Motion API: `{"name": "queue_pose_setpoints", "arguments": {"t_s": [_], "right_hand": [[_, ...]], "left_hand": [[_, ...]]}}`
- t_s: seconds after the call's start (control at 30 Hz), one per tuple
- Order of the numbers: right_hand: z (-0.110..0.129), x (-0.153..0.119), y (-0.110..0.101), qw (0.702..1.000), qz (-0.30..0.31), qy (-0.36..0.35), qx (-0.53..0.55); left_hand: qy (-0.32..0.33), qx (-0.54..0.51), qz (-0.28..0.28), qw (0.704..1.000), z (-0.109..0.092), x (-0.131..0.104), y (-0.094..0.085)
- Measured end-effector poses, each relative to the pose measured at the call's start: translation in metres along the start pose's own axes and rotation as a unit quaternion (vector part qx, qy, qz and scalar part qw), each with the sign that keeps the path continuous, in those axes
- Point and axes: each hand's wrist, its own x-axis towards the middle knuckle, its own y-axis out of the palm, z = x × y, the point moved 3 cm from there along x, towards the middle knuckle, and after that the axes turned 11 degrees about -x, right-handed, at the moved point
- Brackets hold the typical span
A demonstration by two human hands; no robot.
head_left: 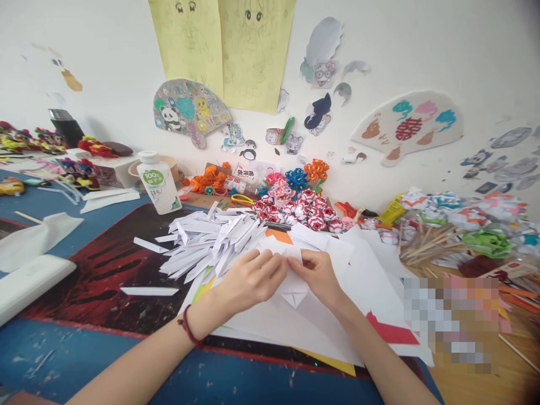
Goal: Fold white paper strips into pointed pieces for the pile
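Note:
Between my two hands is a small folded piece of white paper (pixel 294 284), with a creased triangular flap pointing toward me. My left hand (pixel 258 277), with a dark red cord on its wrist, is closed with its fingertips pinching the paper's left side. On the other side, the thumb and fingers of my right hand (pixel 317 274) grip the paper's upper right part. Both hands rest above a spread of white paper sheets (pixel 291 332). A heap of folded white paper strips (pixel 215 239) lies just beyond my left hand. One loose folded strip (pixel 149 291) sits apart from it.
A white bottle (pixel 159 183) stands behind the heap on the dark mat (pixel 113 281). Paper flowers (pixel 299 205) line the wall. At right lie wooden sticks (pixel 434 244) and wrapped bundles (pixel 487 242). A white case-like object (pixel 31 284) is at far left.

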Motion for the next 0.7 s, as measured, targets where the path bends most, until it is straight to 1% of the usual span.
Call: {"name": "queue_pose_setpoints", "arguments": {"t_s": [0.07, 0.1, 0.13, 0.2, 0.27, 0.3, 0.4, 0.53, 0.63, 0.7], "right_hand": [[0.0, 0.001, 0.0, 1.0, 0.003, 0.002, 0.007], [0.0, 0.001, 0.0, 1.0, 0.006, 0.003, 0.015], [0.0, 0.001, 0.0, 1.0, 0.009, 0.004, 0.024], [0.002, 0.001, 0.0, 0.999, 0.017, 0.001, 0.037], [0.004, 0.0, 0.001, 0.999, 0.022, -0.004, 0.033], [0.005, 0.0, 0.001, 0.999, 0.022, -0.007, 0.025], [0.007, 0.0, 0.001, 1.0, 0.021, -0.018, 0.003], [0.01, -0.002, 0.0, 0.999, 0.027, -0.042, -0.002], [0.012, -0.002, 0.0, 0.998, 0.032, -0.052, -0.004], [0.013, -0.002, 0.0, 0.998, 0.034, -0.052, -0.01]], "left_hand": [[-0.085, -0.077, -0.015, 0.993, 0.005, 0.002, 0.001], [-0.13, -0.12, -0.031, 0.984, 0.007, 0.002, 0.001], [-0.176, -0.161, -0.049, 0.97, 0.01, 0.002, 0.001], [-0.263, -0.235, -0.074, 0.933, 0.014, 0.001, 0.003], [-0.329, -0.301, -0.07, 0.892, 0.018, 0.0, 0.007], [-0.351, -0.334, -0.062, 0.873, 0.019, -0.001, 0.009], [-0.387, -0.426, -0.037, 0.817, 0.024, -0.001, 0.014], [-0.432, -0.504, -0.025, 0.747, 0.03, -0.003, 0.02], [-0.451, -0.542, -0.017, 0.709, 0.03, -0.004, 0.022], [-0.46, -0.551, -0.013, 0.696, 0.029, -0.005, 0.023]]}}
